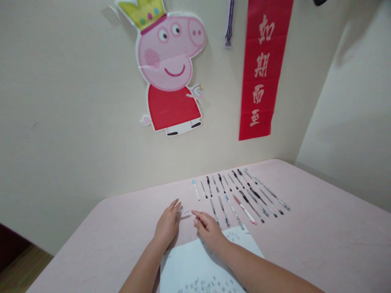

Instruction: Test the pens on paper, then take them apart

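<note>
My left hand (168,224) is above the pink tabletop, its fingers closed on a thin, clear pen-like piece (184,211) that sticks out to the right. The hand hides its other end, and the visible part is blurred. Just right of it is my right hand (209,228), index finger stretched toward the piece and thumb apart from it. Nothing shows between them; the other fingers are curled under. Beneath my right wrist lies a white sheet of paper (183,266) with dark handwriting.
Several pens lie in two slanted rows to the right, among them a pink pen (244,208), a light blue and white pen (196,190) and a black-capped pen (258,196). The pink-covered table (320,228) meets the wall, where a cartoon pig cutout (174,106) and a red banner (262,93) hang.
</note>
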`<state>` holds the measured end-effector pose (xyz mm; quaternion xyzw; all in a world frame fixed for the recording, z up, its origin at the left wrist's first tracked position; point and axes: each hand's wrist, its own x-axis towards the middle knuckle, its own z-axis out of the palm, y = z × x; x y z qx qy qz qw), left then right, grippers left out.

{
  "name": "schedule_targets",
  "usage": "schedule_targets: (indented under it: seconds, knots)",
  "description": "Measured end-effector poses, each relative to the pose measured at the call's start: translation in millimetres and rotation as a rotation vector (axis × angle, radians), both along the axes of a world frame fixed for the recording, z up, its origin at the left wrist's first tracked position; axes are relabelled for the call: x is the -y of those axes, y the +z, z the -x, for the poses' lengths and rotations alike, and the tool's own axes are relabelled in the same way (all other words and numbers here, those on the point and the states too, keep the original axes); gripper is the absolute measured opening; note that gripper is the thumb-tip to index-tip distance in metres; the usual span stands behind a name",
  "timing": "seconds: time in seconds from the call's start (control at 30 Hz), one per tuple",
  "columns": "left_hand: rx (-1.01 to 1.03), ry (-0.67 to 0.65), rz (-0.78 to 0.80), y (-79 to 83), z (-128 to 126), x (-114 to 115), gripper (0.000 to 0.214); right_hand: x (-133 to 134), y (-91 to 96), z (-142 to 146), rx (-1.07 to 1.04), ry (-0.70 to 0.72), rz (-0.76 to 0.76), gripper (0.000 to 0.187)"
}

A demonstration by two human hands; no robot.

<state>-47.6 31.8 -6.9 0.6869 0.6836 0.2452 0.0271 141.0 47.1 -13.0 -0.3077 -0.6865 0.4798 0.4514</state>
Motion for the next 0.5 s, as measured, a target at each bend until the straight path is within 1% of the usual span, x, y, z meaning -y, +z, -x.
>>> schedule_targets:
  seconds: [0.1,0.2,0.37,0.5]
  knots:
    - [-0.028,-0.013,0.059,1.1,-3.4,-3.7,0.043,-0.6,-1.8,0.8,0.007,0.000,0.000,0.034]
    - [-0.031,-0.001,0.076,3.4,-4.6,-6.1,0.038,-1.1,-2.7,0.6,0.015,0.005,0.006,0.034]
    - [0.011,0.019,0.052,6.5,-3.7,-5.8,0.028,-0.7,-2.5,-0.4,-0.002,0.003,0.014,0.032]
    - [0.075,0.042,0.000,3.2,0.3,-5.1,0.028,-1.2,-2.6,-0.9,0.020,0.011,0.011,0.033]
